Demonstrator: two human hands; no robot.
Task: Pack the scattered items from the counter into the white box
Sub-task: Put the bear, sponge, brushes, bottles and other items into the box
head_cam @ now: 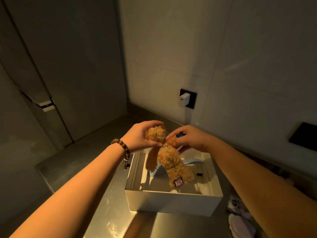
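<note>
In the middle of the frame both hands hold a golden-brown curly plush toy animal (pixel 169 160) in the air, just above the open white cardboard box (pixel 173 200) that stands on the grey metal counter (pixel 72 169). The left hand (pixel 139 136), with a brown wooden bead bracelet (pixel 123 149) on its wrist, has its fingers (pixel 151 123) curled around the toy's head, and the right hand (pixel 190 138) pinches the upper part near the neck, where a small glittering collar (pixel 163 148) can be seen. The body and one long ear hang down freely toward the inside of the box — this shows that the toy is soft and floppy, without stiffness. I judge it is very light and not fragile, and the fur gives good friction, so it will hardly slip. The best place to take hold is the thick part, head or body, and not the ear or the collar, which may stretch or come off. Inside the box, behind the toy, lies a pale blue object (pixel 192 162), partly hidden, and I cannot tell what it is. Because the toy bends easily, it can be folded and pressed gently to fit beside this object. At the lower right edge of the frame some pale lilac things (pixel 240 219) lie beside the box — probably still to pack.
</note>
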